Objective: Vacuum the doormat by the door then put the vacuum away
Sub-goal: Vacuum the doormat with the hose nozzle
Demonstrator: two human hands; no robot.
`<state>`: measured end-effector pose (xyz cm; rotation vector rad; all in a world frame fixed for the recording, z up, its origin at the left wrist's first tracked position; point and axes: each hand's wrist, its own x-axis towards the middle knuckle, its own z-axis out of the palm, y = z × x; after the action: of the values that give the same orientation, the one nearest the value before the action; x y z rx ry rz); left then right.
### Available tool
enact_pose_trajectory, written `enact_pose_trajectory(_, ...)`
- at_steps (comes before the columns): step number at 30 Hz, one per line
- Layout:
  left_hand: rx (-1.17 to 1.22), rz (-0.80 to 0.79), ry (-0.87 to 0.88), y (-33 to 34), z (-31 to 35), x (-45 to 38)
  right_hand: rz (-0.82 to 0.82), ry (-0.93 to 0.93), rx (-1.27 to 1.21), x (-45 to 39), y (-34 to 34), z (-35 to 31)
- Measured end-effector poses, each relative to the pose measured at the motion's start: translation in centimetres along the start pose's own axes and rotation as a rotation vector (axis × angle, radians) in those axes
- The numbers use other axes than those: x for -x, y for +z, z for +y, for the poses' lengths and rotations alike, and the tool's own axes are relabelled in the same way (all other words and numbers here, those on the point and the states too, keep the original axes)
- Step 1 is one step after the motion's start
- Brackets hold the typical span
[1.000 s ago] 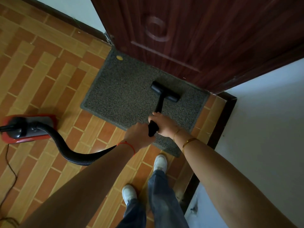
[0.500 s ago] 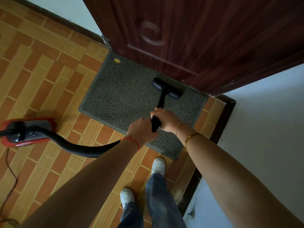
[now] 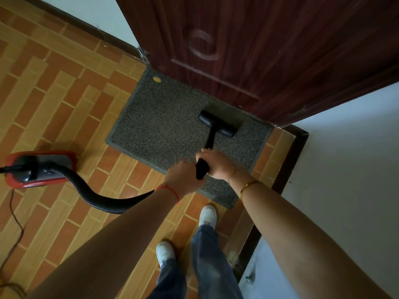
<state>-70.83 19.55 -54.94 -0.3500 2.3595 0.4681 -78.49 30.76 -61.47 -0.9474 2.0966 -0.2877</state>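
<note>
**Two hands on the wand, nozzle on the doormat**

A person stands at the near edge of a grey doormat [image 3: 164, 124], both arms stretched forward and down. The left hand [image 3: 183, 178] and the right hand [image 3: 216, 164] are together on the black vacuum wand [image 3: 208, 145], fingers curled round its lower grip, the right hand slightly ahead of the left. A red cord circles the left wrist; gold bracelets sit on the right.

The wand runs away from the hands to a black T-shaped nozzle [image 3: 218, 124], which rests on the far right part of the doormat, close to the dark wooden door [image 3: 259, 50]. A small yellow spot [image 3: 156, 79] lies on the mat's far left corner.

A black ribbed hose [image 3: 97, 195] curves from beneath the left forearm across the floor to the red canister vacuum [image 3: 38, 169], which sits on the floor well to the left of the mat. A thin power cord [image 3: 15, 223] trails from the canister toward the lower left.

The floor [image 3: 64, 93] is laid in orange and tan brick-pattern tiles. A white wall [image 3: 345, 169] with a dark skirting board runs along the right. Two white shoes [image 3: 207, 215] and blue jeans show below the arms, the right shoe just short of the mat's near corner.
</note>
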Motion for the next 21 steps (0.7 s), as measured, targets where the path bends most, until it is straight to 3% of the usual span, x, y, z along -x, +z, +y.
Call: enact_pose_trajectory(21, -0.040, -0.083, -0.004, 8.8, -9.3, 14.5, 0.007, 0.022, -0.019, 7.0, 14.1, -13.1)
